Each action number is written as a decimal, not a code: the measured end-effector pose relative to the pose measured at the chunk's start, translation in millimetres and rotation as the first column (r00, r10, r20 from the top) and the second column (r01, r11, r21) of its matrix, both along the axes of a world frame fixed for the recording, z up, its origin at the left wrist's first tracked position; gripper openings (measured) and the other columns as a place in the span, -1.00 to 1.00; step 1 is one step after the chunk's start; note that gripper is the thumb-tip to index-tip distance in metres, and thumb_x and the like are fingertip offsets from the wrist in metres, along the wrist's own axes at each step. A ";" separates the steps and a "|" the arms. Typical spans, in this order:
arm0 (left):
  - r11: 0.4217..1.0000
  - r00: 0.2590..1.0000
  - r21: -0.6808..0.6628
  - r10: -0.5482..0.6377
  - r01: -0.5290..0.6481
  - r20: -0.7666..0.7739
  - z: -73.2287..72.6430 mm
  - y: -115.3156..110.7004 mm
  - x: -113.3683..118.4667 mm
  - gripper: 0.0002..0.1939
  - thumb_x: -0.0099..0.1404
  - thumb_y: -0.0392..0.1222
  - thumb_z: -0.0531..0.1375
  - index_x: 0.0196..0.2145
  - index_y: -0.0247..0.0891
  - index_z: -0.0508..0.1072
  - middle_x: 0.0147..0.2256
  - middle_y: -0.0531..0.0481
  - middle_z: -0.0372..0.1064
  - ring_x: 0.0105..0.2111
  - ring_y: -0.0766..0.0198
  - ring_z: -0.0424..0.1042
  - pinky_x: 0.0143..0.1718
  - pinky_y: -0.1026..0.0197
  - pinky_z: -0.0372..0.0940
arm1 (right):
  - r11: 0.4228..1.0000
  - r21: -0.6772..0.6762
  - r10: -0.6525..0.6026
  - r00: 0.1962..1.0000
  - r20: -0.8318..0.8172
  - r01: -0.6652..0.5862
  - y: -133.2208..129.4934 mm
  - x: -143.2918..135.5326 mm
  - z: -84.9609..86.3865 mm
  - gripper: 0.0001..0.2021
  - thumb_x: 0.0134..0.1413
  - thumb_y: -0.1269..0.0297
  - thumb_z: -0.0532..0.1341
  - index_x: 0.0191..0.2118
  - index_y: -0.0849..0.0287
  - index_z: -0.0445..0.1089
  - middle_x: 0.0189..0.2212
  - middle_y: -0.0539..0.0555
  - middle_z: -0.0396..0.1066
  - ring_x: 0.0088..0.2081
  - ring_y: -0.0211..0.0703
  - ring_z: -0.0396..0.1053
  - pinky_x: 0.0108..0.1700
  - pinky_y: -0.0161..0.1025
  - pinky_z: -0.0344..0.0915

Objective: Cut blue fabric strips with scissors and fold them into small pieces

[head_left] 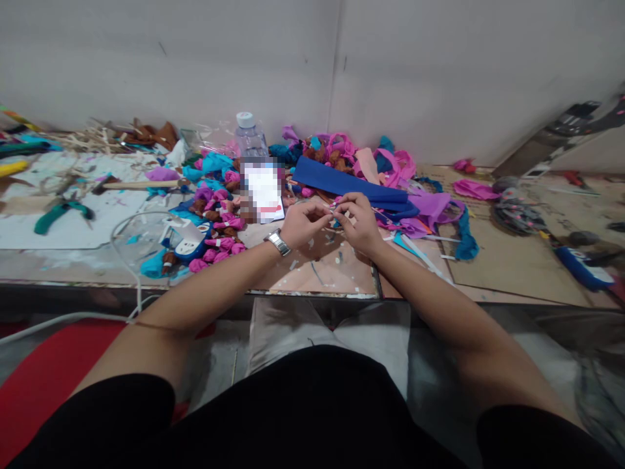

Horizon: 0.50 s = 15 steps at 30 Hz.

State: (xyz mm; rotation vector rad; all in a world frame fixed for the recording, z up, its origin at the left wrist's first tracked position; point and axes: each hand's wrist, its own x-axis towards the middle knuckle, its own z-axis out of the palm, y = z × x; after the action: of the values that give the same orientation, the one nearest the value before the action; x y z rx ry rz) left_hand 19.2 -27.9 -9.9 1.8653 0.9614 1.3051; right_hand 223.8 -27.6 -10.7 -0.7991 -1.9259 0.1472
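My left hand (306,225), with a metal watch (278,241) on its wrist, is closed in a pinch above the front of the table. Fingertip to fingertip with it, my right hand (358,223) also pinches. Between them is something small, with a bit of pink and white showing; its kind is too small to make out. Just behind the hands lies a folded dark blue cloth (349,182). Under them the brown board (312,273) carries small scraps. A phone (266,192) with a blurred screen leans left of my left hand.
Knotted pink, brown and blue cloth pieces (222,225) pile up at the left, near a blue-and-white power strip (190,246) with a white cable. Further left are green-handled pliers (63,213) and a hammer (139,185). A clear bottle (250,140) stands behind. Purple strips (437,207) lie right.
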 end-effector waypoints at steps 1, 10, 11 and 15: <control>1.000 1.000 0.007 0.000 0.000 -0.004 -0.1 0.0 0.0 -0.66 0.30 0.12 0.37 -0.28 -0.26 0.61 -0.36 -0.08 0.63 -0.37 0.21 0.60 -0.33 0.20 0.50 | 1.000 -0.005 -0.003 1.000 -0.002 0.003 -0.2 -0.2 0.1 -0.74 0.44 0.02 0.20 -0.19 0.06 0.48 -0.08 0.16 0.42 0.02 0.07 0.38 0.12 0.10 0.30; 0.998 0.999 0.047 -0.037 0.039 -0.028 -8.4 5.9 0.1 -0.67 0.36 0.11 0.32 -0.23 -0.25 0.53 -0.35 -0.04 0.58 -0.38 0.26 0.56 -0.30 0.21 0.46 | 0.999 -0.017 -0.030 0.999 0.026 0.031 0.8 1.2 1.6 -0.66 0.40 -0.10 0.20 -0.21 0.05 0.51 -0.10 0.16 0.44 0.00 0.09 0.38 0.13 0.12 0.29; 0.998 0.999 0.048 -0.045 0.046 -0.026 -8.8 6.1 0.2 -0.67 0.37 0.11 0.32 -0.23 -0.24 0.53 -0.35 -0.04 0.57 -0.38 0.26 0.56 -0.31 0.21 0.45 | 0.999 -0.015 -0.034 0.999 0.030 0.034 1.4 1.7 1.2 -0.66 0.40 -0.10 0.21 -0.21 0.05 0.51 -0.09 0.16 0.44 0.01 0.09 0.38 0.14 0.12 0.29; 0.996 0.998 0.057 -0.061 0.063 -0.034 -9.5 6.8 0.4 -0.70 0.39 0.08 0.29 -0.23 -0.24 0.51 -0.36 -0.01 0.54 -0.37 0.26 0.54 -0.32 0.22 0.42 | 0.999 -0.002 -0.033 0.999 0.034 0.033 3.1 3.1 -0.1 -0.67 0.40 -0.09 0.21 -0.20 0.06 0.53 -0.09 0.16 0.44 0.00 0.08 0.37 0.12 0.11 0.29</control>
State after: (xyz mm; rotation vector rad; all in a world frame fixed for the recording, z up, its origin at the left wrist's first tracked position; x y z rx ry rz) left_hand 19.6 -21.1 -19.5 1.9501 0.8837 1.2817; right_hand 227.0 -24.5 -10.8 -0.8396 -1.9436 0.1165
